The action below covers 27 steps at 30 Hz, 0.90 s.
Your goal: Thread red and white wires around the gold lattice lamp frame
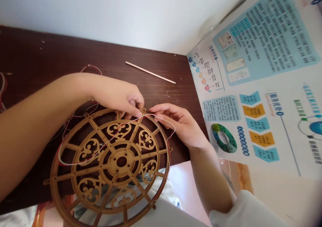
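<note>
A round golden openwork frame (pixel 110 166) lies half on the dark wooden table (pixel 50 56), its near side hanging over the edge. My left hand (pixel 118 96) pinches at the frame's top rim, fingers closed on the thin white and red wire (pixel 100 146) that runs across the frame. My right hand (pixel 179 121) sits just right of it, fingers closed on the same wire where it loops off the rim. The two hands almost touch.
A thin pale stick (pixel 150 72) lies on the table behind my hands. More red and white wire (pixel 2 89) trails at the table's left edge. A printed poster board (pixel 264 86) leans at the right. A white wall rises behind.
</note>
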Tool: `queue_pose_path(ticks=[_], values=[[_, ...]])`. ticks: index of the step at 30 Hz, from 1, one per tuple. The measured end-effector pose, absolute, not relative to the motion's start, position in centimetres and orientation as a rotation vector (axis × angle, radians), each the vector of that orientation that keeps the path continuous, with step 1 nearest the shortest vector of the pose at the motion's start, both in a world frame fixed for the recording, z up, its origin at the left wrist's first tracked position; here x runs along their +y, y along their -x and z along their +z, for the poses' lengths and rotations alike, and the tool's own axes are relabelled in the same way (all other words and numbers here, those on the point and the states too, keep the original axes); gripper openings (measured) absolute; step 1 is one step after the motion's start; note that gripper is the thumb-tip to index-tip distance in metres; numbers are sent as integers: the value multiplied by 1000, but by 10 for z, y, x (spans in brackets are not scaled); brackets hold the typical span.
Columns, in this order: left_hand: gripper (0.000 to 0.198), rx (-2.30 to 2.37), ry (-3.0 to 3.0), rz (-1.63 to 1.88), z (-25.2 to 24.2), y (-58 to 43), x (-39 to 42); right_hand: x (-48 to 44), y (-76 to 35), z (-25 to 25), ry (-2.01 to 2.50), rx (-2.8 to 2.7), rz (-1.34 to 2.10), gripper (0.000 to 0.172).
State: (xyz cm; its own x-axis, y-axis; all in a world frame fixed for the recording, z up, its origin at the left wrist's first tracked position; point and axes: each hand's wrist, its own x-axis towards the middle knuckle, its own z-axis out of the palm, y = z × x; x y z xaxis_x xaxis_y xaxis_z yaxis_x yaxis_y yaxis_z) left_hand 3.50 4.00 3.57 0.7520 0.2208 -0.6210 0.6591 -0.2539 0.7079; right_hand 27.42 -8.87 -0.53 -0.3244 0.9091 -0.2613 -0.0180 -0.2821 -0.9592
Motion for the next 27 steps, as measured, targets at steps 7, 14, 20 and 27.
queue_pose_path(ticks=[7,14,20,27], values=[[33,641,-1568,-450,22,-24,46,-91,-276,-9,1226,-1278,1604,7],[39,560,-1360,-386,6,-19,49,-88,-279,0,1236,-1139,1715,19],[36,608,-1404,-416,14,-24,47,-74,-270,13,1267,-1208,1778,38],[34,580,-1459,-367,15,-22,48,-62,-258,23,1294,-1361,1763,31]])
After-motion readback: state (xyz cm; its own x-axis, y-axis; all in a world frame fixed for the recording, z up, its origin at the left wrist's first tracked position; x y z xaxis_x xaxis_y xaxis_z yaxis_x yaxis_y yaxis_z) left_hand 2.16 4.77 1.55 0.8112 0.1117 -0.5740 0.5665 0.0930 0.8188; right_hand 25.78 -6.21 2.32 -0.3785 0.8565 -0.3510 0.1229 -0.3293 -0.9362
